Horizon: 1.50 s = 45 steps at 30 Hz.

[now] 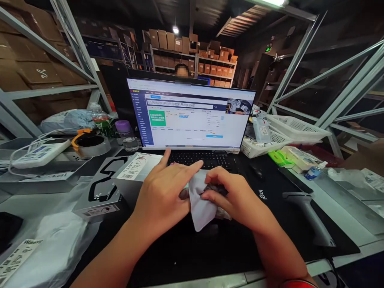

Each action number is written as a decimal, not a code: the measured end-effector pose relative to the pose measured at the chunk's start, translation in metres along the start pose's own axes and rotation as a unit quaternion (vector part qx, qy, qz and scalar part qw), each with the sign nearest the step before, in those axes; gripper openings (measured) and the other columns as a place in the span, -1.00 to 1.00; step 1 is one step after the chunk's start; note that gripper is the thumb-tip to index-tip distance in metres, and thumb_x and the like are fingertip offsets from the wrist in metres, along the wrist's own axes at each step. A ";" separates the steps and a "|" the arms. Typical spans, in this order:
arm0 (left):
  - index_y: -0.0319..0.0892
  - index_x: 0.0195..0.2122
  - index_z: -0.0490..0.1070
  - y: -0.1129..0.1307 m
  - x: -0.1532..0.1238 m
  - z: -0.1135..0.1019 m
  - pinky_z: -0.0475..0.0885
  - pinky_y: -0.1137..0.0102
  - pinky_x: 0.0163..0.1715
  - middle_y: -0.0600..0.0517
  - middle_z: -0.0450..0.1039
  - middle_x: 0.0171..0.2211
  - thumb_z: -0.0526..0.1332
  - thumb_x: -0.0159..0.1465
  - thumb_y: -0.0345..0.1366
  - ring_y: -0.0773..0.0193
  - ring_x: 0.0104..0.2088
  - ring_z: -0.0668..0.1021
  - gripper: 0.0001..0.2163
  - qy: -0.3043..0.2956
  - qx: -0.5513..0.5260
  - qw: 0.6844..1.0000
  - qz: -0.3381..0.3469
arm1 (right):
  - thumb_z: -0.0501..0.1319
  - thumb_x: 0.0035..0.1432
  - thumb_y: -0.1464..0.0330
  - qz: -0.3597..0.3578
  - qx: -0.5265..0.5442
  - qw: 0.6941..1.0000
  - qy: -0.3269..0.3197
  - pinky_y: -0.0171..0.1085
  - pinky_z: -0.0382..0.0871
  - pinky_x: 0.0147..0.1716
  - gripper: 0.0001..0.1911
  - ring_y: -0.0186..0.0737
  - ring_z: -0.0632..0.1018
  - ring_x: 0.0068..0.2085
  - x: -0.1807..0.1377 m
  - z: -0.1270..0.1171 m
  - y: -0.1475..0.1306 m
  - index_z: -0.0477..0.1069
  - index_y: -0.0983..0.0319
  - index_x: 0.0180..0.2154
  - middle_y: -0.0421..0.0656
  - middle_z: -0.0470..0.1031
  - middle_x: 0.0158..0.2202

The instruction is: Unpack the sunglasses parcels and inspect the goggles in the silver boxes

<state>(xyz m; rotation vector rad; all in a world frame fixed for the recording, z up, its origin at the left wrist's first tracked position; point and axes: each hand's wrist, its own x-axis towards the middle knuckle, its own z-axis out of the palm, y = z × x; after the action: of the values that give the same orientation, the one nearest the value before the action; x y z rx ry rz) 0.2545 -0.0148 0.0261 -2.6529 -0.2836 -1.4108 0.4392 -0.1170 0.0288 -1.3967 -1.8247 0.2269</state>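
Note:
A light grey cloth, soft and folded or perhaps a pouch, hangs between my two hands above the black desk mat. My right hand pinches it from the right, with something dark and partly hidden between the thumb and fingers. On the left side my left hand grips the cloth's edge between thumb and curled fingers, while some of its other fingers point up toward the keyboard. A little clear or shiny material shows below the right hand. Just left of my hands stand grey boxes with a goggle picture and a white label.
Behind the keyboard stands a monitor. A barcode scanner and a mouse lie at right. White baskets stand at back right. Tape rolls and a purple-capped bottle stand at back left; a white wrapped bundle lies front left.

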 end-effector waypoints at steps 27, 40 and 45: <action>-0.11 -0.11 0.50 -0.013 -0.007 -0.010 0.53 0.37 -0.23 0.08 0.58 -0.30 0.22 0.23 -0.38 0.25 -0.30 0.62 -0.79 0.153 0.008 0.967 -0.202 | 0.44 0.06 0.13 0.095 0.340 0.890 0.288 -0.25 0.46 -0.40 -0.70 -0.19 0.56 -0.41 0.016 -0.064 0.066 0.49 0.13 -0.24 -0.18 0.59 -0.36; -0.15 0.06 0.47 0.004 -0.012 0.028 0.59 0.34 -0.15 -0.08 0.66 -0.08 0.28 0.27 -0.40 0.14 -0.16 0.70 -0.68 0.218 0.085 0.960 -0.156 | 0.44 -0.07 0.31 0.055 0.453 0.842 0.287 -0.44 0.18 -0.62 -0.47 -0.38 0.28 -0.56 0.020 0.072 -0.011 0.04 0.08 -0.34 -0.39 0.26 -0.52; -0.14 0.19 0.39 0.012 -0.017 0.040 0.59 0.40 -0.18 -0.12 0.65 -0.04 0.25 0.30 -0.44 0.18 -0.18 0.71 -0.58 0.209 0.083 0.971 -0.075 | 0.43 -0.22 0.49 0.052 0.444 0.805 0.389 -0.44 0.23 -0.54 -0.43 -0.40 0.30 -0.52 0.017 0.088 -0.019 0.03 0.09 -0.38 -0.40 0.28 -0.49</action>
<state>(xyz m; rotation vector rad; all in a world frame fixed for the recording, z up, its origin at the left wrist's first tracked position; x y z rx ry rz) 0.2801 -0.0204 -0.0102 -2.1731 -0.5357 -1.8552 0.3642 -0.0817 -0.0096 -0.7133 -0.7500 0.4201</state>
